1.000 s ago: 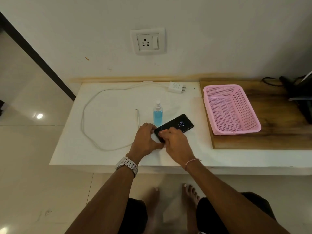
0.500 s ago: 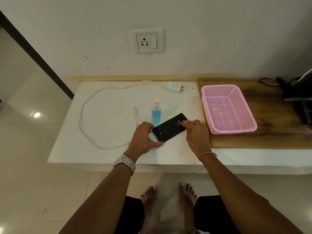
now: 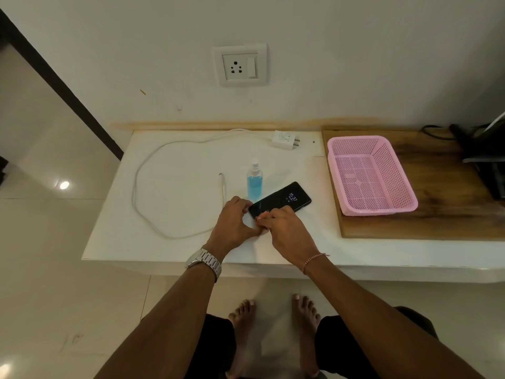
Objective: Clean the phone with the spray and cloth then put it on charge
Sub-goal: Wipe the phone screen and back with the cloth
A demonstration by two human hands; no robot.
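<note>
A black phone [image 3: 284, 199] lies screen up on the white table [image 3: 177, 209], its screen lit with a clock. My left hand [image 3: 235, 225] grips the phone's near left end. My right hand [image 3: 287, 233] presses its fingertips on the near part of the screen, with a small pale cloth [image 3: 263, 227] bunched under them and mostly hidden. A clear spray bottle [image 3: 254, 181] of blue liquid stands just behind the phone. The white charging cable [image 3: 142, 170] loops across the table, its free tip [image 3: 222, 181] left of the bottle and its adapter [image 3: 284, 139] unplugged near the wall.
A wall socket [image 3: 240, 64] sits above the table. A pink mesh basket [image 3: 382, 210] rests on a wooden board [image 3: 437, 222] to the right. Dark devices and wires [image 3: 486, 154] fill the far right corner. The table's front edge is close to my wrists.
My right hand slid out along the screen to the phone's far end, then came back to the near end. My left hand has kept its hold and the phone has stayed put.
</note>
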